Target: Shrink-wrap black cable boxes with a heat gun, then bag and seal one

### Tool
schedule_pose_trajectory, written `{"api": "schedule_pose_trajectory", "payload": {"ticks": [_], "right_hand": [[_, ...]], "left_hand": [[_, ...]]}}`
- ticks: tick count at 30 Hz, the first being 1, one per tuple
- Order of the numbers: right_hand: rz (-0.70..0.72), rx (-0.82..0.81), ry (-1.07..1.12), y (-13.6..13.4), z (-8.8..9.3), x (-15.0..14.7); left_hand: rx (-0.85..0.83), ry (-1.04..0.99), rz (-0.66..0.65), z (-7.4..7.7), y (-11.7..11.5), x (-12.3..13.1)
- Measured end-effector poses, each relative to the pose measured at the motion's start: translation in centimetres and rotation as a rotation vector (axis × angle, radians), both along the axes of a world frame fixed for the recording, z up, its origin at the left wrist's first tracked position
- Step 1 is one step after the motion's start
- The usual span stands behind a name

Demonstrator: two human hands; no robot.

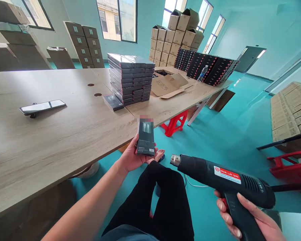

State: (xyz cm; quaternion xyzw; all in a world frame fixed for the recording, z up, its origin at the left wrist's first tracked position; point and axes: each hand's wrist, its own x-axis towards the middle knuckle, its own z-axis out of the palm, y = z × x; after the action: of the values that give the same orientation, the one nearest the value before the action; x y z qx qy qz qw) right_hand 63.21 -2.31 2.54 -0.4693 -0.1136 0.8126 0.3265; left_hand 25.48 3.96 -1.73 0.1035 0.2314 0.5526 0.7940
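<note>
My left hand (pixel 131 155) is closed around a small black box (pixel 145 139) with white print and a barcode label, held over my lap just off the table edge. In my right hand (pixel 251 214) is a black heat gun (pixel 223 175) with a red and white label, gripped by its handle with a finger at the red trigger. Its metal nozzle points left toward the box, some distance away from it. On the table, a tall stack of dark boxes in clear film (pixel 132 80) stands beyond my left hand, with a single such box (pixel 113 102) lying beside it.
The wooden table (pixel 65 134) carries a mirror-like bar (pixel 42 106), an opened carton (pixel 168 85), a water bottle (pixel 202 73) and rows of black boxes (pixel 203 63). Red stools (pixel 174 125) stand beneath it and at the right. Cartons (pixel 165 43) are piled behind.
</note>
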Motion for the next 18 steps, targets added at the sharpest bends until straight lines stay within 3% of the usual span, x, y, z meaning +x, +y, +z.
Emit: {"api": "schedule_pose_trajectory", "payload": {"ticks": [5,10,18], "right_hand": [[0.052,0.053,-0.056,2.1,1.2,-0.8],[0.078,0.072,-0.086,2.8,2.3,-2.2],[0.11,0.127,-0.161,3.6,3.6,-2.1]], "left_hand": [[0.152,0.111,-0.024,-0.9,-0.3,-0.8],[0.19,0.216,-0.007,-1.2,-0.1,-1.3],[0.255,0.331,-0.011,-1.6,0.3,-1.5]]}}
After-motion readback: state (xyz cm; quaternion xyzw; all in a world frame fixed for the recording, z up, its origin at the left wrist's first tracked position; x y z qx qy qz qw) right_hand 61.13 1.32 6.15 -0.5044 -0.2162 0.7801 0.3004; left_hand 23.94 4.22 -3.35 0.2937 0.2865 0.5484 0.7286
